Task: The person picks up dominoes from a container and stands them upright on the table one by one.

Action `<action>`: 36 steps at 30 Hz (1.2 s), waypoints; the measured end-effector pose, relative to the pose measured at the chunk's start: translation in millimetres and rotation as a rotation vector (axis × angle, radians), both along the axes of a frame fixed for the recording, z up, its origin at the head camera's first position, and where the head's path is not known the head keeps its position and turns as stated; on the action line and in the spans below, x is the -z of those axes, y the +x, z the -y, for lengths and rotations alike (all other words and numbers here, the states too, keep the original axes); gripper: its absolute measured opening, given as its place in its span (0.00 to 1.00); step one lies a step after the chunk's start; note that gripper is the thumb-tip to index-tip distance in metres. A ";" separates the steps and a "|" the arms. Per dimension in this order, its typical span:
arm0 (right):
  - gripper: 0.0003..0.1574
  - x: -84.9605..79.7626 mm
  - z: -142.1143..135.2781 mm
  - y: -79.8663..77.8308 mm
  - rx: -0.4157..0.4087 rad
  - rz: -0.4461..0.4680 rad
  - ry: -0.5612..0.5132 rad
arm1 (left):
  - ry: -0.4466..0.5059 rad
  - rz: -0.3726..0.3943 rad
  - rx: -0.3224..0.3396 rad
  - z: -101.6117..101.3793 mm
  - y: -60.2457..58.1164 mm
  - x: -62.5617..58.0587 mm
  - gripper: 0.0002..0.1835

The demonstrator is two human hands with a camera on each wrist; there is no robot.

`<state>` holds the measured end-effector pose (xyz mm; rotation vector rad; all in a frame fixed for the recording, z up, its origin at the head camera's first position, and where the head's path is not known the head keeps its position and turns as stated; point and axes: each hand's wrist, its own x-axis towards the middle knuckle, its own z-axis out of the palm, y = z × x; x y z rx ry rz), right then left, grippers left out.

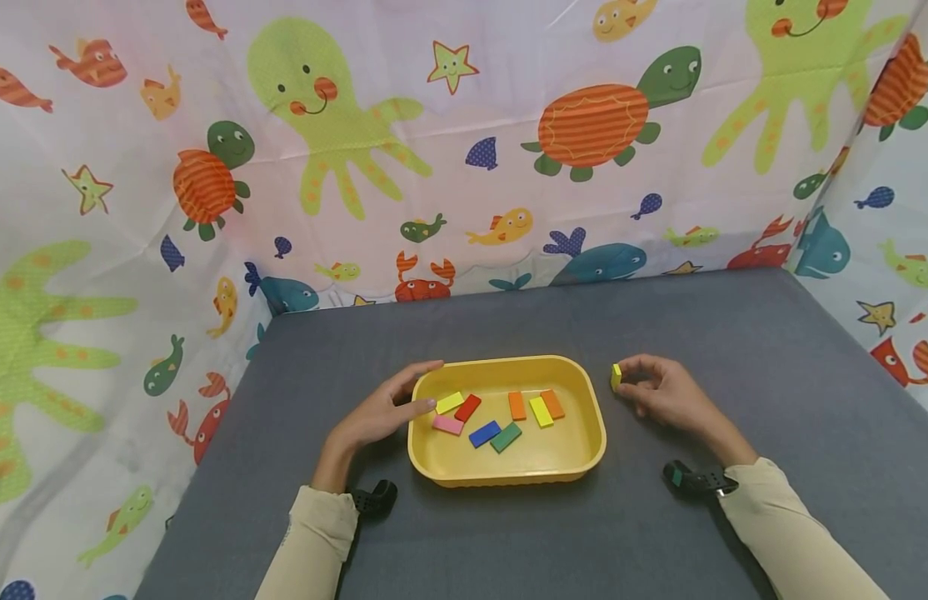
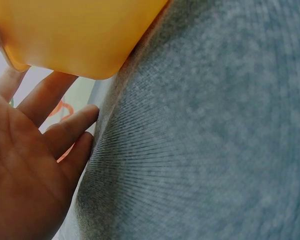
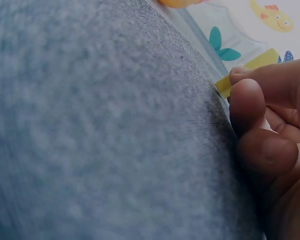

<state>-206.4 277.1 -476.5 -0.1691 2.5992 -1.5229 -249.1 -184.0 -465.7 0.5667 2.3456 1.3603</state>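
Observation:
A yellow plastic tray (image 1: 509, 473) stands on the table with several small coloured blocks lying flat in it. My left hand (image 1: 381, 408) grips the tray's left rim, thumb over the inside and fingers at the outer side. The left wrist view shows the lower fingers (image 2: 72, 127) stretched out under the tray's edge. To the right of the tray, my right hand (image 1: 662, 392) pinches a yellow block (image 1: 616, 377) between thumb and fingertips. That block is on end in the head view, close over the table. Part of it hides behind the fingers in the right wrist view.
Within the tray, a yellow block (image 1: 450, 402), red block (image 1: 467, 407), pink block (image 1: 447, 425), blue block (image 1: 485, 434) and green block (image 1: 506, 437) cluster at left; two orange blocks flank another yellow block (image 1: 541, 412). A sea-animal curtain (image 1: 464, 192) borders the grey table (image 1: 509, 542).

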 end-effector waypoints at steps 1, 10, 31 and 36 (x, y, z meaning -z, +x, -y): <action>0.19 0.2 0.1 -0.1 -0.001 0.004 -0.006 | -0.001 0.003 -0.004 0.2 0.2 -0.2 0.33; 0.22 1.2 -1.4 -0.4 -0.005 0.020 -0.025 | -0.009 0.013 -0.005 -0.1 -0.1 -1.9 0.32; 0.27 4.2 -3.2 1.5 -0.022 -0.009 -0.066 | -0.008 0.014 -0.010 -0.5 0.6 -2.9 0.32; 0.28 1.8 -9.9 3.5 -0.043 -0.044 -0.115 | -0.015 0.008 -0.003 0.1 -0.5 -3.3 0.33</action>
